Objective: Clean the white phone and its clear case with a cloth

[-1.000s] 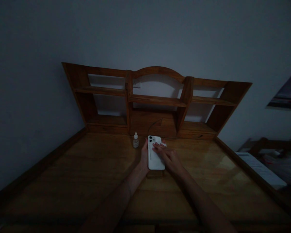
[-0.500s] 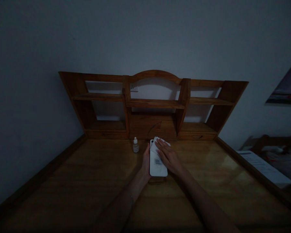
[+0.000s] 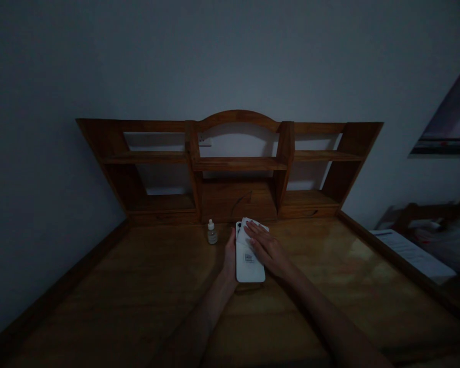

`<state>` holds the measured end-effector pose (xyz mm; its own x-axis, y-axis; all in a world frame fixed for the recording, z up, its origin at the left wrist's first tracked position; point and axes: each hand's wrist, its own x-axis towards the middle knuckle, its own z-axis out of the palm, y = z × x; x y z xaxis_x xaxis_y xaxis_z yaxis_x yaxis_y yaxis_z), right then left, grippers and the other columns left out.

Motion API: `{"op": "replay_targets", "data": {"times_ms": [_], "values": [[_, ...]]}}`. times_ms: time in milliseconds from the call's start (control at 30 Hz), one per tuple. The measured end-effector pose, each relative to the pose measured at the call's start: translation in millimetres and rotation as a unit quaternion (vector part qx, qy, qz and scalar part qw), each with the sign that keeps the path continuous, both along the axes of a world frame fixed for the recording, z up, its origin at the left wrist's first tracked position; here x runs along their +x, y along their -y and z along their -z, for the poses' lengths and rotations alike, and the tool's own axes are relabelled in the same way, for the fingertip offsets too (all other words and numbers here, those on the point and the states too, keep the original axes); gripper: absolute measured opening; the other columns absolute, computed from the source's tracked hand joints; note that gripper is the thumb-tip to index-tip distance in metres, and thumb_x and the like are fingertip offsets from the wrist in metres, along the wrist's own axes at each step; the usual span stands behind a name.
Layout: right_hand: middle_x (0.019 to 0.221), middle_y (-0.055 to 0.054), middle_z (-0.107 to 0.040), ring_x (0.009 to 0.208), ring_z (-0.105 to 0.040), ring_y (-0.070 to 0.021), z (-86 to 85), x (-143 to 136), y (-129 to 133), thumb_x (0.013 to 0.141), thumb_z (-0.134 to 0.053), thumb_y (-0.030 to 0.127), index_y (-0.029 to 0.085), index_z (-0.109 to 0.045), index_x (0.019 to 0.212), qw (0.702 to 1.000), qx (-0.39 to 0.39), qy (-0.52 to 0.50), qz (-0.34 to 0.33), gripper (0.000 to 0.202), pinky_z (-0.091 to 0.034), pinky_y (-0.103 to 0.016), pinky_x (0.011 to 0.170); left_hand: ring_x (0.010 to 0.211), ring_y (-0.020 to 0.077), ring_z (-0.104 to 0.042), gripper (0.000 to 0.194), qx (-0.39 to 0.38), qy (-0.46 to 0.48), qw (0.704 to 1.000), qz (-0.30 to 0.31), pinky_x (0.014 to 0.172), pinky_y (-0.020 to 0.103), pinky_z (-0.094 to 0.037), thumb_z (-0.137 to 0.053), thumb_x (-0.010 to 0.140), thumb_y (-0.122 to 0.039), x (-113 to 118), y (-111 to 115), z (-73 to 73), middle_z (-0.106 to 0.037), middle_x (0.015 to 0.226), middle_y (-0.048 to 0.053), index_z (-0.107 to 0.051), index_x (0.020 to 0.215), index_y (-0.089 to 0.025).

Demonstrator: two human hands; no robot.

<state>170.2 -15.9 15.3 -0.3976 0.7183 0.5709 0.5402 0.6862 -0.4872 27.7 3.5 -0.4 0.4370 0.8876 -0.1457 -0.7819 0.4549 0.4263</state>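
The left hand point(image 3: 230, 258) grips a white phone point(image 3: 250, 271), back up, over the desk point(image 3: 157, 286); the right hand point(image 3: 269, 251), fingers flat and together, presses a cloth point(image 3: 244, 238) on its far end; near end uncovered; work seems under way, amount done unclear.

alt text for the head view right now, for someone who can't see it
A person's left grip holds a white phone, back up, while the right grip lies over a white cloth on its upper part. A dropper bottle stands to the left on a dim wooden desk, with wooden shelves behind.
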Motion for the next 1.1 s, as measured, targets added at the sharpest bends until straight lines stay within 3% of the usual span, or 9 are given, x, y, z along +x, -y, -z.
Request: {"op": "replay_targets", "data": {"times_ms": [100, 233, 467, 600, 800, 967, 1100], "values": [[0.155, -0.001, -0.036, 0.146, -0.031, -0.0216, 0.4, -0.5, 2.3, 0.103, -0.039, 0.036, 0.032, -0.038, 0.148, 1.000, 0.000, -0.004, -0.001, 0.046, -0.024, -0.051, 0.121, 0.086, 0.0239, -0.071, 0.039, 0.004, 0.004, 1.000, -0.008, 0.082, 0.034, -0.054, -0.051, 0.092, -0.044, -0.1, -1.1, 2.5, -0.074, 0.087, 0.010, -0.072, 0.099, -0.012], [0.153, -0.002, -0.040, 0.146, -0.031, -0.0214, 0.7, -5.4, 7.3, 0.103, -0.040, 0.036, 0.031, -0.041, 0.147, 1.000, 0.004, -0.006, -0.019, 0.045, -0.025, -0.052, 0.120, 0.091, 0.0250, -0.071, 0.047, 0.013, -0.003, 1.000, -0.007, 0.085, 0.035, -0.054, -0.047, 0.093, -0.048, -3.1, -6.2, 4.7, -0.074, 0.094, 0.012, -0.070, 0.110, -0.011], [0.146, -0.001, -0.050, 0.138, -0.044, -0.0216, -3.7, -12.2, 18.0, 0.102, -0.042, 0.036, 0.032, -0.052, 0.139, 0.997, -0.002, -0.002, -0.077, 0.039, -0.032, -0.051, 0.118, 0.102, 0.0278, -0.068, 0.061, 0.030, 0.014, 0.999, -0.001, 0.092, 0.039, -0.052, -0.040, 0.093, -0.054, -8.8, -9.5, -6.1, -0.072, 0.107, 0.017, -0.061, 0.128, -0.009], [0.143, 0.000, -0.054, 0.135, -0.048, -0.0200, -0.7, -12.3, 16.8, 0.103, -0.040, 0.034, 0.032, -0.055, 0.137, 0.998, 0.002, -0.011, -0.068, 0.037, -0.033, -0.049, 0.118, 0.105, 0.0291, -0.068, 0.063, 0.036, 0.010, 0.999, 0.017, 0.093, 0.040, -0.051, -0.043, 0.092, -0.056, -6.8, -6.9, -5.8, -0.072, 0.108, 0.018, -0.060, 0.129, -0.008], [0.151, 0.000, -0.044, 0.142, -0.038, -0.0200, 3.0, -12.9, 10.9, 0.104, -0.037, 0.034, 0.032, -0.047, 0.143, 1.000, 0.019, -0.011, -0.010, 0.041, -0.029, -0.049, 0.120, 0.099, 0.0271, -0.070, 0.054, 0.039, -0.015, 0.999, 0.015, 0.089, 0.037, -0.053, -0.049, 0.091, -0.051, -2.9, -1.4, -3.7, -0.074, 0.103, 0.014, -0.063, 0.125, -0.011], [0.159, -0.001, -0.029, 0.147, -0.027, -0.0209, 4.3, -13.0, 7.7, 0.103, -0.037, 0.036, 0.031, -0.029, 0.153, 0.998, 0.048, 0.026, 0.020, 0.050, -0.022, -0.051, 0.122, 0.086, 0.0250, -0.072, 0.047, -0.011, -0.051, 0.999, -0.015, 0.081, 0.034, -0.056, -0.053, 0.091, -0.045, -3.7, 0.4, -7.1, -0.075, 0.092, 0.011, -0.066, 0.120, -0.010], [0.160, -0.001, -0.025, 0.148, -0.024, -0.0222, 8.3, -12.7, 4.5, 0.103, -0.037, 0.039, 0.031, -0.026, 0.154, 0.997, 0.055, 0.024, 0.041, 0.053, -0.022, -0.051, 0.122, 0.082, 0.0239, -0.072, 0.045, -0.005, -0.062, 0.997, -0.050, 0.078, 0.032, -0.056, -0.057, 0.089, -0.046, -1.6, -2.8, -3.3, -0.075, 0.084, 0.009, -0.069, 0.115, -0.010]]}}
